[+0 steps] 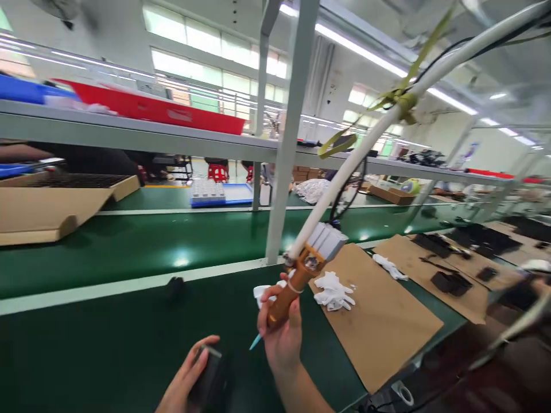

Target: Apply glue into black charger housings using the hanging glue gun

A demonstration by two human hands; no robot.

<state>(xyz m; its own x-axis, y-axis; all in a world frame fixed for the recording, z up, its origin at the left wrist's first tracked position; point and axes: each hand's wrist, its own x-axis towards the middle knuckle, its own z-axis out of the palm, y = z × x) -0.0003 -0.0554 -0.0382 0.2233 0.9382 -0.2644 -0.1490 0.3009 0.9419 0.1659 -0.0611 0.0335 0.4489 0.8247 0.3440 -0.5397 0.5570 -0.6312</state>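
Observation:
My left hand [188,371], at the bottom of the head view, is closed around a black box-shaped part [209,381], blurred at its lower end. To its right my right hand [282,332] grips an orange-brown handheld tool [286,301] from below. A grey ribbed block [326,241] and a thick white hose [344,175] join the tool's upper end. Below the fingers a light-blue pointed tip [255,342] sticks out, angled down to the left. Behind the right hand a white object [260,292] is partly hidden.
A small black piece [175,287] lies on the dark green bench. White gloves [333,291] rest on a cardboard sheet [379,321] at right. A grey post [286,132] rises behind the tool, carrying a shelf with a red bin [159,112]. Black parts [451,284] lie farther right.

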